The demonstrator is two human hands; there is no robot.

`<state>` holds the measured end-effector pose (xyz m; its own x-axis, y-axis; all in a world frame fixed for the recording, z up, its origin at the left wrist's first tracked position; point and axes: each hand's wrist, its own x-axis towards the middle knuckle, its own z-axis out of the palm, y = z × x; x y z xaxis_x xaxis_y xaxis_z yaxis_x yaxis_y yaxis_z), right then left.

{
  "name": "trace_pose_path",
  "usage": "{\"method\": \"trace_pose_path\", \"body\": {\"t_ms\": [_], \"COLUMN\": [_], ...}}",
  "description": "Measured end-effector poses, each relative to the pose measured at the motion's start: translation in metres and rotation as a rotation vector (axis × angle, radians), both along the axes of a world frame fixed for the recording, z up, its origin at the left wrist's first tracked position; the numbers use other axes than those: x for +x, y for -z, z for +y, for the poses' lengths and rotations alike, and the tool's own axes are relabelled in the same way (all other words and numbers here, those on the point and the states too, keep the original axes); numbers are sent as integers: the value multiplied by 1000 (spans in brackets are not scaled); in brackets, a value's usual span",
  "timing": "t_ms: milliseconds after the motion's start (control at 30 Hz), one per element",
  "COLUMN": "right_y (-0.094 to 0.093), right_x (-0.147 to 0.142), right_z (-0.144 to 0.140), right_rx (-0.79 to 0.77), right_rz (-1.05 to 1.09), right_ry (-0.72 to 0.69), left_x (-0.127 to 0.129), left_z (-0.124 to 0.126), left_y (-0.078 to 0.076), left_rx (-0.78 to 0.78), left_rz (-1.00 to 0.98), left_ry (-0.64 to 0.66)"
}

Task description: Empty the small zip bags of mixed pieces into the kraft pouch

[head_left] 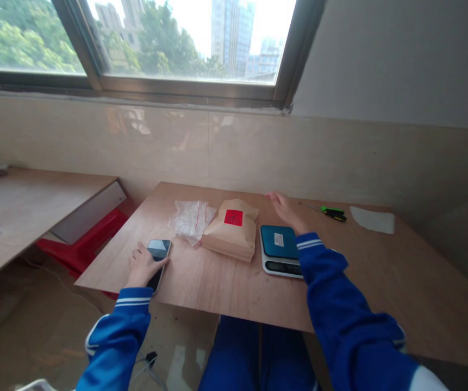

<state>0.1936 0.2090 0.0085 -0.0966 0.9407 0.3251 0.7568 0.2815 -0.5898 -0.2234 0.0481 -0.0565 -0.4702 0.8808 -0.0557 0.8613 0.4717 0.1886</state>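
Observation:
My left hand (141,266) is over a smartphone (159,248) near the table's front left edge. Its thumb lies across the phone to the right edge and its fingers are at the left side. Stretched out past a kitchen scale (271,241) with a teal top, my right hand (285,209) reaches toward the back of the table with nothing visible in it. My right sleeve covers part of the scale's right side. Between the hands stands a brown paper bag (228,239) with a red label. Clear plastic zip bags (193,220) lie against its left side.
Screwdrivers (334,213) with green and black-yellow handles lie at the back right, beside a white paper sheet (372,220). A tiled wall (242,146) borders the table's (217,288) back edge. A red stool (82,244) and another table (46,201) are on the left.

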Motion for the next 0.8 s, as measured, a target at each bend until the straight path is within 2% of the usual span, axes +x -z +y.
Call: {"method": "trace_pose_path", "body": {"t_ms": [67,133,200,267,333,400,533,633,800], "right_y": [10,34,65,96,120,132,133,130,128], "right_x": [33,64,91,110,122,128,128,125,121], "right_z": [-42,-87,-130,-166,-191,-204,-206,-204,-205], "right_rx": [73,77,73,34,12,43,30,14,-17], "right_rz": [109,171,363,524,653,762,794,689,607], "right_ry": [25,87,317,539,728,798,790,768,765], "left_x": [10,27,52,78,102,117,124,121,122], "left_z": [-3,-9,-16,-22,-27,-29,-28,-27,-26], "left_y": [-7,-14,-17,-12,1,16,39,44,42], "left_rx": [64,212,398,482,470,451,449,445,439], "left_rz": [18,56,11,-211,-473,-621,-643,-639,-630], "left_ry": [-49,-108,-67,107,155,224,241,248,268]}}
